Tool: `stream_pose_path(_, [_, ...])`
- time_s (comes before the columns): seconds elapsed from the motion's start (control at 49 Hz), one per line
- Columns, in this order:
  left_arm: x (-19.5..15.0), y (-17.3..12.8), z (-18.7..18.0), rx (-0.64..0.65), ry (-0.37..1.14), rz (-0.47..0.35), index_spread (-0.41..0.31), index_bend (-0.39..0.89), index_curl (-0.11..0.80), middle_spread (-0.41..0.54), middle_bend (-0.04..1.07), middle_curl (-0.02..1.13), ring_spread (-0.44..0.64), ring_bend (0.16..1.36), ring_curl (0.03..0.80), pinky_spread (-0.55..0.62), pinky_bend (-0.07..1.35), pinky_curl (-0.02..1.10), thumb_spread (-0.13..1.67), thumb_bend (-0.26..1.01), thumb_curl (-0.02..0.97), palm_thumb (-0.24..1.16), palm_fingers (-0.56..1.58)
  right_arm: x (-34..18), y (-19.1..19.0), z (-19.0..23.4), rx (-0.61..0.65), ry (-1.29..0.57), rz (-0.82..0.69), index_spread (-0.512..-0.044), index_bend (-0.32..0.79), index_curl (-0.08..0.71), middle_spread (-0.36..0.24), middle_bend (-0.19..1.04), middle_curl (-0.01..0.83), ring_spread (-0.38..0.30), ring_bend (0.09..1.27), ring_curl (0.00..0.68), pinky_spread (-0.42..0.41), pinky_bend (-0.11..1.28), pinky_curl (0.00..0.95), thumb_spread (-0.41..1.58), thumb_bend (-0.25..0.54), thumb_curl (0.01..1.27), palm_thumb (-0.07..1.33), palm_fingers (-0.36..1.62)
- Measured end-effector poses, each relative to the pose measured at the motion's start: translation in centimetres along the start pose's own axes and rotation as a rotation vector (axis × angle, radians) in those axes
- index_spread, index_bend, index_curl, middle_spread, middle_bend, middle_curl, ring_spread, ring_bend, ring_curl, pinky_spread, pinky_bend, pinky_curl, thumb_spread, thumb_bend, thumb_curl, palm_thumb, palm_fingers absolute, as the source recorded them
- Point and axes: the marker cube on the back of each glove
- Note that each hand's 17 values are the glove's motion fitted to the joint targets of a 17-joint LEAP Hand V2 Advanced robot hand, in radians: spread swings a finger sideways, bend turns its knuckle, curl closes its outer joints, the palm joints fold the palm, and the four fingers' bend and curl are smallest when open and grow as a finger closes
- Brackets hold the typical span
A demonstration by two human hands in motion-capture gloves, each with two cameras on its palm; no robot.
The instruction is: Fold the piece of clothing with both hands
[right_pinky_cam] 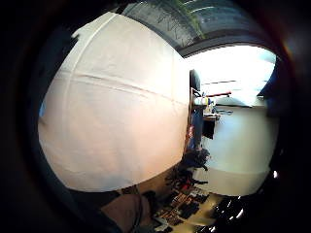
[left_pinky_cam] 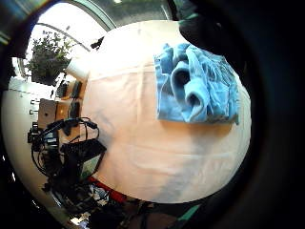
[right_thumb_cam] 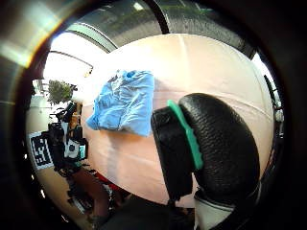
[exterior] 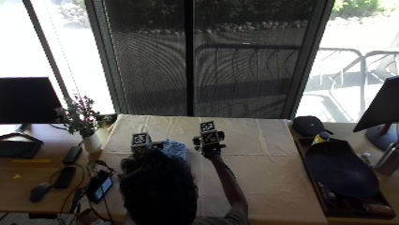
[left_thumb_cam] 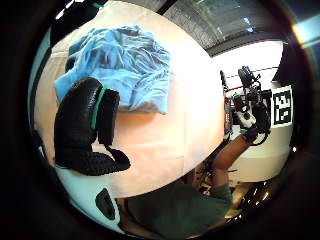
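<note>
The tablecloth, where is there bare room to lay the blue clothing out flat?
The cloth-covered table is bare from the right hand across to the dark tray, and along its far edge by the window. It is crowded on the left, where the blue clothing lies bunched beside the plant.

The person's right forearm reaches forward and up from the near right, bare to the wrist. The right hand is raised above the desk, near its middle. In the right thumb-side palm view a gloved finger curves across the picture, closed on nothing; the grip is relaxed. The left hand is just to the left of the right, mostly hidden behind the person's head. The left thumb-side palm view shows its gloved fingers loosely curled above the desk, holding nothing.
</note>
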Motion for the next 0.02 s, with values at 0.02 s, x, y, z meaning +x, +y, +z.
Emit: stream_pose_path(0.02, [0.49, 0.13, -0.16, 0.025, 0.017, 0.022, -0.159, 0.15, 0.356, -0.091, 0.18, 0.38, 0.12, 0.37, 0.324, 0.24, 0.32, 0.33, 1.37, -0.01, 0.277, 0.47, 0.52, 0.03, -0.10, 0.10, 0.010, 0.001, -0.010, -0.388, 0.18, 0.357, -0.071, 0.17, 0.345, 0.105, 0.17, 0.253, 0.273, 0.56, 0.359, 1.39, -0.016, 0.32, 0.39, 0.12])
